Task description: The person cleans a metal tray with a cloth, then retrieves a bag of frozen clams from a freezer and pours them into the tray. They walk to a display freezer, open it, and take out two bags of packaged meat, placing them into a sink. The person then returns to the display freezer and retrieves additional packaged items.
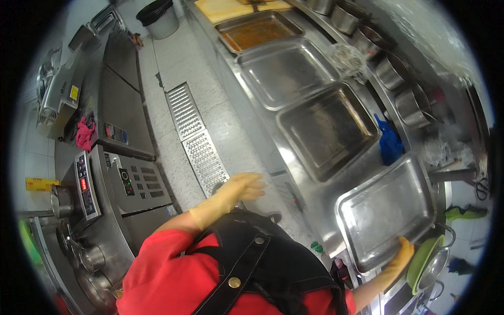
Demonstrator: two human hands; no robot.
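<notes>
My left hand (241, 191), in a yellow rubber glove, is in front of my apron above the floor. It holds nothing; its fingers are stretched out and slightly blurred. My right hand (402, 256), gloved the same way, grips the near right rim of a shallow stainless steel tray (388, 210). That tray is tilted to the counter's line and reaches towards its near end. Beyond it on the counter lie a second steel tray with brown stains (328, 132), a third tray (287, 73) and a farther one with an orange-brown residue (262, 33).
Steel pots (411, 104) line the shelf along the right. A blue cloth or bag (389, 141) lies by the trays. Near my right hand are a green basin (423, 264) and a metal colander. Left stand an induction cooker (86, 185) and fridge cabinets (122, 106). A drain grate (201, 153) crosses the floor.
</notes>
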